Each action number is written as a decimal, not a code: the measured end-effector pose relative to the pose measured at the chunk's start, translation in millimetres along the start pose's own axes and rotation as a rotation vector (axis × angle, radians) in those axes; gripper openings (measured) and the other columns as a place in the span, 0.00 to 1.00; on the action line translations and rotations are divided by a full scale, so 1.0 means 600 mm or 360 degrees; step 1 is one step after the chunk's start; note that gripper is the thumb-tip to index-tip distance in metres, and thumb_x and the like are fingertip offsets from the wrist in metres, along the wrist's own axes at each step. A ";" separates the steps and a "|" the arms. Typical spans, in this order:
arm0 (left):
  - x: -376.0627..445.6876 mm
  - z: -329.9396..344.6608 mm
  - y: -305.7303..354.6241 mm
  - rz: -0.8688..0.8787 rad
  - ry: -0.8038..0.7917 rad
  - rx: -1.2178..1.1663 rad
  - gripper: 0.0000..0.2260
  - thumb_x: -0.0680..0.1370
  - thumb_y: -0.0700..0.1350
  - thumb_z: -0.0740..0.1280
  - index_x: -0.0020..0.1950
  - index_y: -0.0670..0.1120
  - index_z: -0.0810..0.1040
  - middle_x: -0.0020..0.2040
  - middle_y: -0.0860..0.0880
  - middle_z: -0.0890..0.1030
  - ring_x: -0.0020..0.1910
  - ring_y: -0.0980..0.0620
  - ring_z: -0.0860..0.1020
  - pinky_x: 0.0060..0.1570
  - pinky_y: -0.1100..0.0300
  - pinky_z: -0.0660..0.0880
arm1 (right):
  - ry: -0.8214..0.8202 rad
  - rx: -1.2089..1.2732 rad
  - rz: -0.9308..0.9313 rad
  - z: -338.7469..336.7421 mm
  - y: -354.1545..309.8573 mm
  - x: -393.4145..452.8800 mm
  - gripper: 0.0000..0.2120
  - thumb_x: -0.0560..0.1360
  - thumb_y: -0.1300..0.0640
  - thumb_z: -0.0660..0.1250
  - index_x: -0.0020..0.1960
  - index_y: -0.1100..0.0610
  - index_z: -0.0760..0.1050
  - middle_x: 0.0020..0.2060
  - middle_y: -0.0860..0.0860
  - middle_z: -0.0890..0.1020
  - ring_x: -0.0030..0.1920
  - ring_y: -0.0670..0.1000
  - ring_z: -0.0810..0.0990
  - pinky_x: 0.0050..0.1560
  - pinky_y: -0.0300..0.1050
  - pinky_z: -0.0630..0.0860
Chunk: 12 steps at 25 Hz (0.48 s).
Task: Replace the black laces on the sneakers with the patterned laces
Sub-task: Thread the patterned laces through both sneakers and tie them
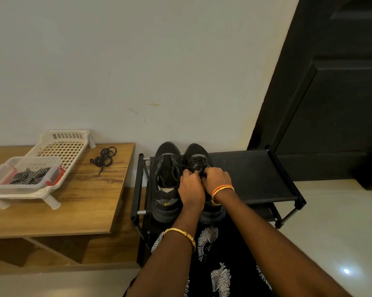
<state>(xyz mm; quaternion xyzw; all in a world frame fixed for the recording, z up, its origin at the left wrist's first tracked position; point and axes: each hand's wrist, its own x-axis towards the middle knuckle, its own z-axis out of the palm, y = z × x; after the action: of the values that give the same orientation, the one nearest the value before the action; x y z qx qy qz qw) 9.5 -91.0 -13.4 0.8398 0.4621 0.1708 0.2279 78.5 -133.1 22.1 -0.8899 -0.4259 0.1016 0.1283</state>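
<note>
Both sneakers sit on the shoe rack (255, 168). The left hand (190, 186) and right hand (216, 177) pinch the right sneaker's (199, 155) black lace (199, 165) to unthread it; patterned laces (29, 176) wait in a box (1, 175) on the tabletop (91, 200).

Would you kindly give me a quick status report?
Both hands, left hand and right hand, pinching the right sneaker's black lace. One removed lace on table. Patterned laces untouched.

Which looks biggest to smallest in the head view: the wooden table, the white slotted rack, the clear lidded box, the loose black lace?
1. wooden table
2. white slotted rack
3. clear lidded box
4. loose black lace
</note>
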 end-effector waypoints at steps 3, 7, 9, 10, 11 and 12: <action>0.001 0.000 0.000 -0.0001 0.0004 0.0016 0.10 0.82 0.44 0.57 0.55 0.42 0.77 0.55 0.43 0.73 0.52 0.44 0.74 0.43 0.51 0.75 | 0.0049 0.0071 0.0019 0.004 -0.001 -0.001 0.13 0.80 0.55 0.58 0.56 0.57 0.78 0.52 0.57 0.82 0.52 0.58 0.79 0.55 0.52 0.75; -0.001 -0.001 0.001 0.0001 -0.0007 0.0057 0.11 0.82 0.44 0.57 0.56 0.42 0.76 0.56 0.43 0.72 0.54 0.44 0.74 0.43 0.53 0.73 | 0.0173 0.0476 0.0095 0.012 0.018 -0.007 0.09 0.78 0.56 0.63 0.51 0.56 0.81 0.47 0.56 0.82 0.49 0.57 0.79 0.49 0.48 0.77; -0.001 -0.001 0.002 0.0005 0.0004 0.0058 0.11 0.82 0.44 0.57 0.58 0.42 0.76 0.57 0.43 0.73 0.55 0.44 0.74 0.44 0.53 0.74 | 0.0309 0.0765 0.0155 0.006 0.025 -0.012 0.08 0.76 0.57 0.66 0.50 0.58 0.82 0.45 0.55 0.80 0.47 0.54 0.78 0.48 0.43 0.73; -0.001 -0.001 0.002 0.0010 0.0009 0.0056 0.11 0.82 0.43 0.57 0.58 0.42 0.76 0.57 0.43 0.73 0.55 0.44 0.74 0.44 0.52 0.74 | 0.0383 0.0910 0.0189 -0.004 0.024 -0.014 0.07 0.76 0.57 0.67 0.50 0.58 0.82 0.45 0.54 0.78 0.46 0.52 0.76 0.48 0.41 0.71; -0.001 -0.001 0.001 0.0014 0.0014 0.0051 0.11 0.82 0.43 0.57 0.58 0.42 0.76 0.57 0.43 0.73 0.54 0.44 0.74 0.44 0.52 0.74 | 0.0455 0.1064 0.0203 -0.016 0.022 -0.016 0.07 0.75 0.58 0.68 0.49 0.59 0.82 0.43 0.52 0.77 0.44 0.49 0.76 0.47 0.39 0.70; -0.001 -0.001 0.001 0.0014 0.0017 0.0041 0.11 0.82 0.42 0.57 0.58 0.42 0.76 0.57 0.43 0.73 0.54 0.43 0.74 0.44 0.52 0.74 | 0.0511 0.1233 0.0216 -0.030 0.018 -0.018 0.05 0.75 0.59 0.68 0.46 0.58 0.82 0.41 0.50 0.77 0.42 0.47 0.75 0.46 0.38 0.70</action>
<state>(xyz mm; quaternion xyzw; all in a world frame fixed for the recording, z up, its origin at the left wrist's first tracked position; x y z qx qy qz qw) 9.5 -91.6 -12.7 0.8438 0.4618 0.1702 0.2140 85.3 -150.7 36.6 -0.8064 -0.2712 0.1225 0.5110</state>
